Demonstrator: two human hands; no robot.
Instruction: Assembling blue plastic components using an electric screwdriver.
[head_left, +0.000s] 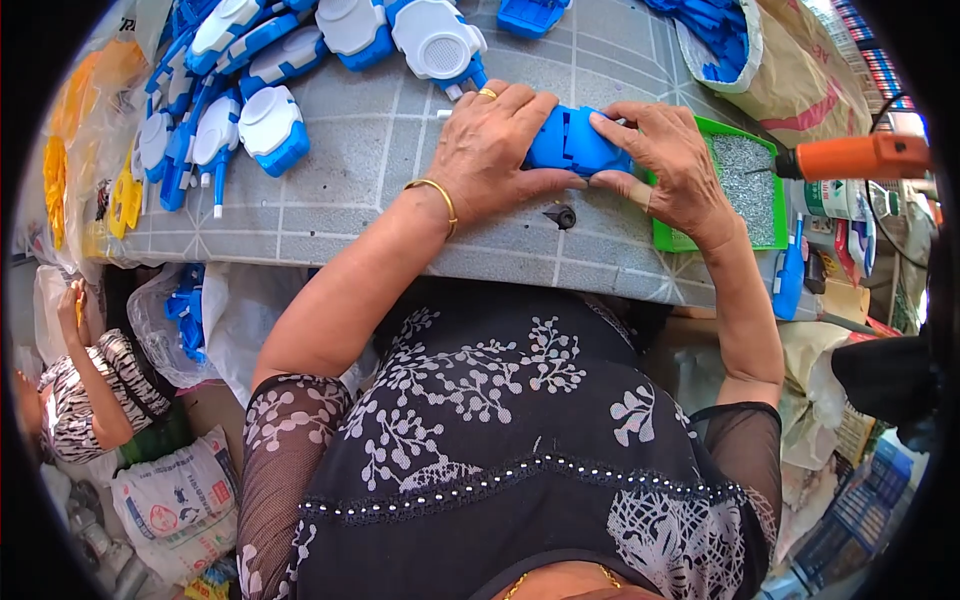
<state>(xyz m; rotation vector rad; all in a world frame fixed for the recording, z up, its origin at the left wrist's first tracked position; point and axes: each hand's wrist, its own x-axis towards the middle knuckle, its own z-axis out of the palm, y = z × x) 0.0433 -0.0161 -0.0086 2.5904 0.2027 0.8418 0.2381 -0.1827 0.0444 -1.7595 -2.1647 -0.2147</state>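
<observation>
Both hands are around a blue plastic casing (575,142), held just above the grey tiled-pattern tabletop (380,170). My left hand (495,135), with a ring and a gold bracelet, is closed over the casing's left part and hides it. A short white tip (444,114) shows beyond that hand's far side. On the casing's right end, my right hand (665,165) grips with fingers on top and thumb at the near edge. A dark gap runs across the casing's upper face. A small black pointed piece (562,216) lies on the table nearer to me.
Right of my right hand is a green tray (690,243) of small metal screws. An orange power screwdriver (860,158) points toward it. Blue-and-white units (272,130) pile up far left. A sack (745,40) of blue parts stands far right. Another person (90,390) sits at left.
</observation>
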